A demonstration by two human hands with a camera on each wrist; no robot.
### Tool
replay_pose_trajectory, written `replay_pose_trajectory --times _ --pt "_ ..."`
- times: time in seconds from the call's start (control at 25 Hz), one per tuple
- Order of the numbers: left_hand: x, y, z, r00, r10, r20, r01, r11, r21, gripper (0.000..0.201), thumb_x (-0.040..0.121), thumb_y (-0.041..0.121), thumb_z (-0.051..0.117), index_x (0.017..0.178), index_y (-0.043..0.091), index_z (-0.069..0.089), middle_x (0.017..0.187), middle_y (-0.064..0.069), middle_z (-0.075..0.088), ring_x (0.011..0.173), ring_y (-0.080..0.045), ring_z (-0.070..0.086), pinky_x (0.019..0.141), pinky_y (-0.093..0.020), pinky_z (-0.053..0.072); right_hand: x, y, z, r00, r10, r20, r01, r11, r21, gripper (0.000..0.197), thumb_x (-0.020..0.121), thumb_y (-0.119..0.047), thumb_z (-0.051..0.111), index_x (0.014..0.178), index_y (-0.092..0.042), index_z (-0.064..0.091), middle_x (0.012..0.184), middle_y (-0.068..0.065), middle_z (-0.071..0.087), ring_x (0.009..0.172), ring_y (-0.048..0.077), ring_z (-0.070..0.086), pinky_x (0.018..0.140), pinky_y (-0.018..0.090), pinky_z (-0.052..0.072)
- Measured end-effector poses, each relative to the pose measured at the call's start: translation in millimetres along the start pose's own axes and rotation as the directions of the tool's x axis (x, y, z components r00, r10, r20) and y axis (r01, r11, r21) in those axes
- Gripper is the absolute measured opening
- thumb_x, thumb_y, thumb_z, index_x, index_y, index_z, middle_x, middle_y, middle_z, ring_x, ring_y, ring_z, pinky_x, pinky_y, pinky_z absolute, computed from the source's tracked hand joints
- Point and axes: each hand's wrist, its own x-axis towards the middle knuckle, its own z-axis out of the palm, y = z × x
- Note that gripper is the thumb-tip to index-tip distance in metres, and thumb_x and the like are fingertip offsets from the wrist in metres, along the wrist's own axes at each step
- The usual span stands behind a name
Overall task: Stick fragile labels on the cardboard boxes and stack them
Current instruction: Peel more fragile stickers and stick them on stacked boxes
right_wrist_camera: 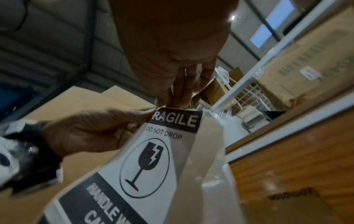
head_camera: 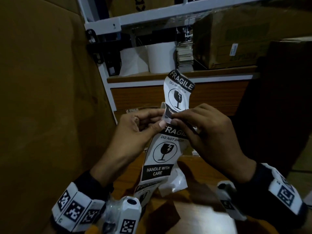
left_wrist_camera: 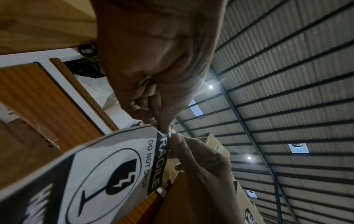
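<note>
Fragile labels [head_camera: 162, 152] on a backing strip, each reading "FRAGILE / DO NOT DROP / HANDLE WITH CARE", held mid-air above the wooden surface [head_camera: 199, 208], both hands, left [head_camera: 135, 130] and right [head_camera: 207, 130], pinching the strip between two labels.

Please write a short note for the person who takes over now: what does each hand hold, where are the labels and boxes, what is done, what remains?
Left hand: pinches the label strip at its upper edge.
Right hand: pinches the lower corner of the top label, which stands up, crumpled.
The strip hangs between the hands above the wooden surface. A large cardboard box stands on the left.
Done: top label partly peeled, it seems.
Left: free it, stick it on a box, then stack the boxes.
</note>
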Motion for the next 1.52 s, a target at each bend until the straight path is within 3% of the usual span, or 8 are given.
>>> replay_pose_trajectory --times 0.32,0.52,0.76,1.0,1.16,1.32,1.44,1.52 --pt "1.1 2.2 0.0 0.997 0.066 0.026 -0.069 0.991 0.112 0.034 0.092 0.007 0.072 0.124 0.019 0.072 0.113 0.008 0.077 0.108 -0.01 0.072 0.094 -0.037 0.06 4.8 -0.5 -2.8 0.999 -0.035 0.011 0.035 0.998 -0.048 0.028 0.101 -0.034 0.059 0.11 -0.013 0.074 0.101 0.004 0.076 0.089 0.019 0.065 0.07 0.036 0.051" --pt "1.0 3.9 1.4 0.995 0.096 0.018 -0.098 0.988 0.122 0.033 0.093 0.006 0.07 0.123 0.018 0.071 0.113 0.007 0.077 0.109 -0.009 0.072 0.094 -0.038 0.06 7.2 0.3 -7.9 0.992 -0.114 0.046 0.12 0.978 -0.17 0.033 0.102 -0.037 0.056 0.114 -0.012 0.074 0.102 0.006 0.076 0.088 0.021 0.065 0.074 0.026 0.034" --pt "0.9 3.1 3.1 0.995 0.099 0.031 -0.102 0.987 0.128 0.032 0.092 0.005 0.071 0.121 0.015 0.072 0.115 0.005 0.076 0.111 -0.01 0.071 0.096 -0.039 0.059 6.3 -2.1 -5.6 0.982 -0.181 0.054 0.188 0.944 -0.269 0.03 0.106 -0.034 0.053 0.111 -0.011 0.072 0.101 0.008 0.074 0.087 0.025 0.065 0.076 0.037 0.041" --pt "0.2 4.3 3.6 0.992 0.127 -0.019 -0.124 0.985 0.123 0.029 0.094 0.003 0.067 0.116 0.02 0.074 0.112 0.007 0.077 0.106 -0.011 0.072 0.088 -0.037 0.061 8.1 -1.0 -8.0 0.998 -0.042 -0.05 0.033 0.984 -0.177 0.024 0.105 -0.032 0.051 0.108 -0.013 0.066 0.1 0.006 0.07 0.087 0.022 0.06 0.076 0.034 0.034" --pt "3.1 -2.4 -10.0 0.994 0.033 -0.106 -0.031 0.999 0.018 0.026 0.1 0.006 0.06 0.12 0.019 0.07 0.113 0.003 0.075 0.106 -0.013 0.072 0.082 -0.029 0.062 0.8 12.4 -20.0 0.988 0.155 0.001 -0.155 0.984 0.083 0.022 0.103 -0.038 0.057 0.11 -0.021 0.067 0.107 -0.007 0.067 0.099 0.014 0.06 0.078 0.042 0.053" --pt "9.9 -6.1 -14.6 0.987 -0.037 -0.159 0.023 0.996 -0.086 0.026 0.101 0.003 0.055 0.121 0.017 0.065 0.112 0.001 0.076 0.105 -0.015 0.073 0.083 -0.028 0.059 -4.8 0.3 -20.5 0.854 0.494 0.163 -0.511 0.743 0.432 0.027 0.089 -0.05 0.074 0.105 -0.031 0.066 0.102 -0.012 0.07 0.097 0.007 0.068 0.078 0.04 0.062" --pt "13.1 -8.8 -9.5 0.976 -0.045 -0.212 0.008 0.985 -0.175 0.025 0.099 0.004 0.057 0.121 0.016 0.063 0.112 -0.001 0.076 0.107 -0.019 0.072 0.085 -0.033 0.059 -0.2 -11.5 -9.9 0.755 0.558 0.345 -0.642 0.52 0.564 0.037 0.081 -0.037 0.083 0.113 -0.029 0.066 0.097 -0.008 0.076 0.093 0.006 0.073 0.081 0.04 0.064" --pt "13.2 -10.0 -8.4 0.968 -0.056 -0.247 0.0 0.975 -0.223 0.025 0.099 0.005 0.058 0.121 0.017 0.062 0.112 -0.002 0.076 0.106 -0.019 0.073 0.081 -0.031 0.06 4.3 -14.5 -4.3 0.749 0.552 0.366 -0.637 0.45 0.626 0.027 0.085 -0.024 0.082 0.11 -0.021 0.071 0.093 -0.002 0.078 0.091 0.011 0.075 0.085 0.045 0.063"
